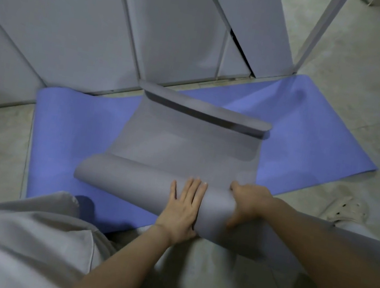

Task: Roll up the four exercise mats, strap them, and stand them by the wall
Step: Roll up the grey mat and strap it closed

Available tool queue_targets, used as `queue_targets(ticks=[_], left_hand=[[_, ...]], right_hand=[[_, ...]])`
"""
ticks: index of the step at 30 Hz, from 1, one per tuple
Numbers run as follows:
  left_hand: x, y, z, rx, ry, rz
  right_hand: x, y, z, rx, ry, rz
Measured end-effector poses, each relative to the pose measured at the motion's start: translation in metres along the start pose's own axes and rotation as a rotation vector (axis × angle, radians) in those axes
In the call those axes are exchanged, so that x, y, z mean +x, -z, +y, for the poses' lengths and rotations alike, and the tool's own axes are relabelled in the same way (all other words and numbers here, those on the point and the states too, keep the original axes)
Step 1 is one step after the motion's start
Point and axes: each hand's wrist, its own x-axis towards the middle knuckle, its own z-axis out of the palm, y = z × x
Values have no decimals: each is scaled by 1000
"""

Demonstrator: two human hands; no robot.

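A grey mat lies across a blue mat on the floor. The grey mat's near end is rolled into a thick roll, and its far end curls up in a small lip. My left hand presses flat on top of the roll with straight fingers. At the roll's right end, my right hand grips it, thumb on the near side and fingers over the top. The blue mat lies flat, with its left end curling up against the wall panels.
Grey wall panels stand close behind the mats. A pale tiled floor spreads to the right and left. My knees in light trousers fill the near foreground, and a pale shoe sits at the right.
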Motion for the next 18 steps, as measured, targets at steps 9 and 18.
queue_targets(ticks=[9,18], left_hand=[[-9,-21,19,99,-69,113],[15,5,7,66,-270,40]], right_hand=[[5,3,18,259,-54,-232],[3,-7,39,443,-142,-296]])
